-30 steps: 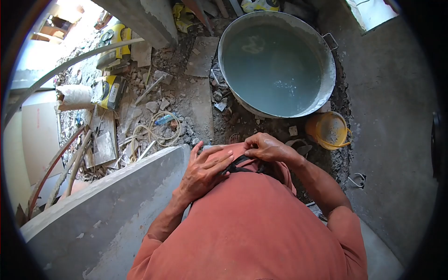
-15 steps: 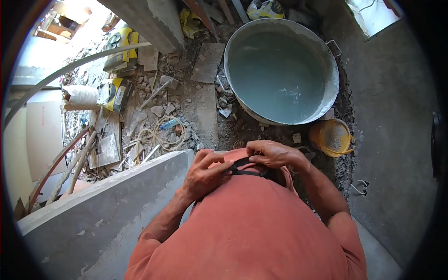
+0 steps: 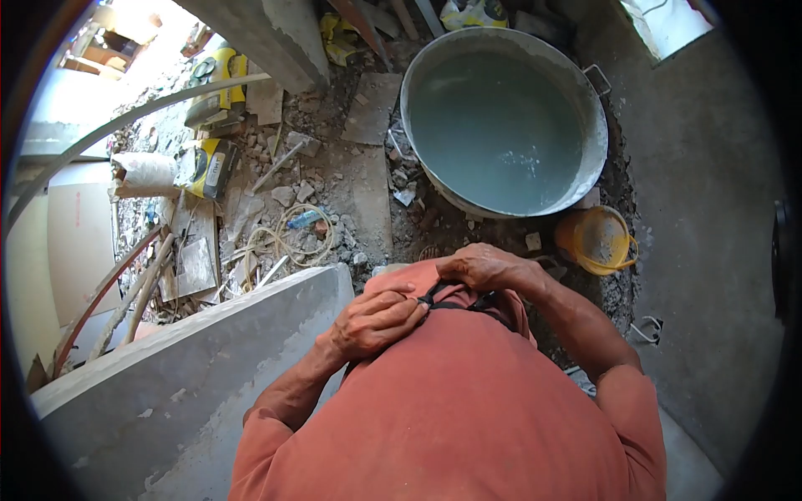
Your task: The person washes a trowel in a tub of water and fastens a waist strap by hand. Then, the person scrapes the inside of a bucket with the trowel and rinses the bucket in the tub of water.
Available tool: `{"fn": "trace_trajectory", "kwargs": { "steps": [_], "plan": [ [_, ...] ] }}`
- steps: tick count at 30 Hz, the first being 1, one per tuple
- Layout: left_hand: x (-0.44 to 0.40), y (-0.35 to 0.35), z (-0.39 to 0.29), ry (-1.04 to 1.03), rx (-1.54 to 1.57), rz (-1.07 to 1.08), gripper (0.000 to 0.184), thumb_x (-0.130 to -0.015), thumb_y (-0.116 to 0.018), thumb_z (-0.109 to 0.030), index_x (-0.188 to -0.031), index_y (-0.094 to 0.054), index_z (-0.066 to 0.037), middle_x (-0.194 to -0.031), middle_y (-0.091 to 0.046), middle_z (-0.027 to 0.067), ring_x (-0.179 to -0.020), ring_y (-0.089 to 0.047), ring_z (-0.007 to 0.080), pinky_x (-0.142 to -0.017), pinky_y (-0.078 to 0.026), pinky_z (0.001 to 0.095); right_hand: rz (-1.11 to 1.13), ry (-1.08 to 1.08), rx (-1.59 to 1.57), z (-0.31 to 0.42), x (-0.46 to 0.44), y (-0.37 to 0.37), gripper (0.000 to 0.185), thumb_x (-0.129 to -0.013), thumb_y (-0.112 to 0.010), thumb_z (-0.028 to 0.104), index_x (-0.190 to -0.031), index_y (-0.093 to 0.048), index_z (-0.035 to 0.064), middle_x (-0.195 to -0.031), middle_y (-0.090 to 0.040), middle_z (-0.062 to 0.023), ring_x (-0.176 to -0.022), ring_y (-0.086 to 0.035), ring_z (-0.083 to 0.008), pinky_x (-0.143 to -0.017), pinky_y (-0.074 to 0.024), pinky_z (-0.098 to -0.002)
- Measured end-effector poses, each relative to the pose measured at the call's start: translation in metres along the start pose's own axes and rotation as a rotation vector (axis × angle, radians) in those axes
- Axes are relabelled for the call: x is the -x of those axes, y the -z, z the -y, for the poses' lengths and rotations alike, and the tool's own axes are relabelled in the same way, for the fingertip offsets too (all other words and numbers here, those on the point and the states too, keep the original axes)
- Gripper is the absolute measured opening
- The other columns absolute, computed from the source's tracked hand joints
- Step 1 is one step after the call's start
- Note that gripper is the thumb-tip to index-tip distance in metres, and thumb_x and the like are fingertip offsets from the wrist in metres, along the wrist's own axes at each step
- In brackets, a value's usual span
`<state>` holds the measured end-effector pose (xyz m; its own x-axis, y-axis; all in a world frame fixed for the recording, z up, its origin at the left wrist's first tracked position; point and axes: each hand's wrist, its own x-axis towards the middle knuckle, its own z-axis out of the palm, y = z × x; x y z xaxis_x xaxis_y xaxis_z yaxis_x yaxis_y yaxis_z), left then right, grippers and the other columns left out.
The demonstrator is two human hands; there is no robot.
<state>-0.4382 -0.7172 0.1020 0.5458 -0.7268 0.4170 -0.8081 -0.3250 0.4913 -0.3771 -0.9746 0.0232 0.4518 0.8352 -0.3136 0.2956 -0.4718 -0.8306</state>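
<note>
At the waist, my left hand [image 3: 382,321] has its fingers curled together on a black cord [image 3: 434,294]. Opposite it, my right hand [image 3: 480,267] is closed at the cord's other side, its fingertips bent down and partly hidden, over the bunched front of the salmon-coloured shirt [image 3: 451,392]. The black cord runs between both hands across the cloth. Beyond the hands stands a large round metal tub [image 3: 597,142] holding cloudy grey-blue water [image 3: 501,125].
An orange bucket [image 3: 597,240] stands right of the tub's near side. A low grey wall [image 3: 200,359] lies at left. Behind it are rubble, a coiled hose [image 3: 280,242], leaning poles [image 3: 146,288] and yellow-black bags [image 3: 206,167]. A concrete pillar [image 3: 271,37] rises beyond.
My left hand's fingers, spread at first, have curled in and closed on the cord. My right hand has shifted slightly and stays at the waist. The view has tilted a little.
</note>
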Motion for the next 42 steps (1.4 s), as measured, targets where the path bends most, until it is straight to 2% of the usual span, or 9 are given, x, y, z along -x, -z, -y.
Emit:
{"fn": "trace_trajectory", "kwargs": {
  "steps": [7,11,17,19,23,26,28,34,42],
  "plan": [
    [-0.002,-0.008,0.007,-0.049,0.016,0.024,0.027,-0.074,-0.067,-0.007,-0.1,-0.066,0.0,-0.1,-0.064,0.006,-0.1,-0.065,0.022,-0.096,-0.053,0.0377,0.101,-0.034,0.099,-0.003,-0.026,-0.01,0.011,-0.081,-0.057,0.013,-0.091,-0.056,0.0076,-0.082,-0.063,-0.0191,-0.082,-0.061,-0.0429,-0.065,-0.0466,-0.0479],
    [-0.001,-0.02,0.004,0.158,0.157,-0.125,0.022,-0.077,-0.075,-0.007,-0.097,-0.068,-0.002,-0.096,-0.066,0.0063,-0.094,-0.066,0.0229,-0.091,-0.054,0.0364,0.106,0.008,0.006,-0.023,-0.02,-0.023,0.051,-0.089,-0.055,0.059,-0.091,-0.055,0.0085,-0.082,-0.063,-0.0184,-0.081,-0.06,-0.0441,-0.066,-0.0469,-0.0476],
    [0.014,-0.004,0.012,0.324,0.364,-0.054,0.019,-0.08,-0.077,-0.011,-0.098,-0.072,-0.005,-0.096,-0.07,0.0091,-0.089,-0.067,0.0241,-0.087,-0.054,0.0382,0.097,-0.028,-0.183,-0.02,-0.016,-0.003,0.022,-0.094,-0.058,0.026,-0.101,-0.064,0.0067,-0.089,-0.066,-0.0136,-0.085,-0.065,-0.0304,-0.076,-0.0496,-0.0387],
    [-0.001,0.022,0.018,0.492,0.536,0.277,0.025,-0.082,-0.077,-0.019,-0.102,-0.071,-0.005,-0.1,-0.07,0.0096,-0.096,-0.066,0.0254,-0.088,-0.052,0.0372,-0.077,0.01,-0.14,-0.021,-0.01,0.006,0.023,-0.093,-0.06,0.026,-0.102,-0.066,0.0056,-0.095,-0.068,-0.0127,-0.09,-0.065,-0.0287,-0.08,-0.0501,-0.0374],
    [-0.019,0.033,0.032,0.438,0.517,-0.081,0.043,-0.09,-0.068,-0.029,-0.127,-0.062,-0.009,-0.13,-0.061,0.0112,-0.12,-0.057,0.0286,-0.101,-0.044,0.0413,-0.566,-0.205,-0.281,-0.033,0.009,0.006,0.023,-0.092,-0.063,0.02,-0.107,-0.066,0.0028,-0.095,-0.067,-0.0135,-0.087,-0.064,-0.023,-0.079,-0.0496,-0.0338],
    [-0.025,-0.013,0.026,0.297,0.859,0.228,0.049,-0.096,-0.059,-0.029,-0.14,-0.05,-0.009,-0.145,-0.049,0.0125,-0.14,-0.037,0.0281,-0.117,-0.021,0.0442,-0.651,-0.358,-0.276,-0.055,0.032,-0.001,0.022,-0.091,-0.064,0.017,-0.108,-0.066,0.0027,-0.083,-0.065,-0.0128,-0.072,-0.059,-0.0204,-0.069,-0.048,-0.0331],
    [-0.023,-0.04,0.029,0.243,0.974,0.306,0.044,-0.101,-0.051,-0.028,-0.139,-0.051,-0.006,-0.147,-0.046,0.0132,-0.14,-0.036,0.0279,-0.117,-0.023,0.0428,-0.682,-0.399,-0.271,-0.049,0.047,-0.006,0.024,-0.091,-0.064,0.015,-0.111,-0.065,0.0034,-0.074,-0.062,-0.0115,-0.068,-0.059,-0.0173,-0.066,-0.0486,-0.0322],
    [-0.038,-0.067,0.039,0.236,1.08,0.38,0.032,-0.098,-0.053,-0.016,-0.126,-0.064,-0.005,-0.143,-0.05,0.0133,-0.139,-0.038,0.028,-0.116,-0.028,0.0433,-0.36,-0.045,-0.857,0.003,0.092,-0.026,0.045,-0.089,-0.071,0.02,-0.13,-0.057,0.0075,-0.136,-0.049,-0.0118,-0.127,-0.045,-0.0191,-0.106,-0.0368,-0.0352],
    [-0.048,-0.086,0.047,0.251,1.228,0.399,0.032,-0.091,-0.063,-0.009,-0.122,-0.067,-0.007,-0.136,-0.057,0.0112,-0.133,-0.046,0.0265,-0.111,-0.036,0.0416,-0.471,-0.009,-0.455,0.0,0.123,-0.046,0.038,-0.078,-0.08,0.029,-0.111,-0.068,0.0122,-0.126,-0.054,-0.0073,-0.125,-0.043,-0.0252,-0.107,-0.0313,-0.0424]
  ]
}}
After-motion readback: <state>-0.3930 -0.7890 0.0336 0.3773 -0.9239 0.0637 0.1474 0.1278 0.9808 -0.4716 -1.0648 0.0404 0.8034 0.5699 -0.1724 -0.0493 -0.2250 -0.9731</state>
